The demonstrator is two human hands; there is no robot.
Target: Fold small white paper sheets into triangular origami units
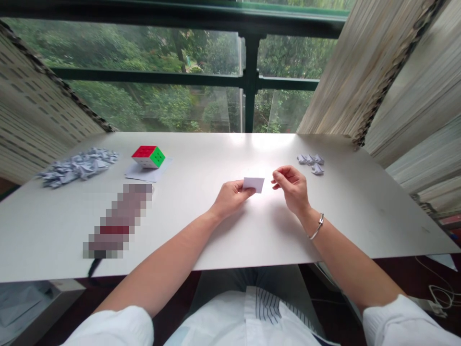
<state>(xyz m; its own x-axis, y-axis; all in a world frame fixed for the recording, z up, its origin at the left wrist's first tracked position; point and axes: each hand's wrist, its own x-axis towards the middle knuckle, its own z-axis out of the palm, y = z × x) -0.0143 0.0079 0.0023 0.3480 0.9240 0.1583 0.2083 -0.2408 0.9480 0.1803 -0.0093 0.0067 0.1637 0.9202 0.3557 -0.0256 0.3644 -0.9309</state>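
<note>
My left hand (pixel 232 197) pinches a small white folded slip of paper (pixel 253 184) just above the white table (pixel 201 240), near its middle. My right hand (pixel 292 186) hovers a little to the right of the slip, not touching it. Its fingers are curled, with thumb and forefinger close together and nothing visible between them. A silver bangle sits on my right wrist.
A heap of folded paper pieces (pixel 77 166) lies at the far left. A colourful puzzle cube (pixel 148 156) rests on a sheet of paper beside it. A few folded pieces (pixel 311 162) lie at the far right. A blurred-out oblong thing (pixel 118 218) lies left of my arm.
</note>
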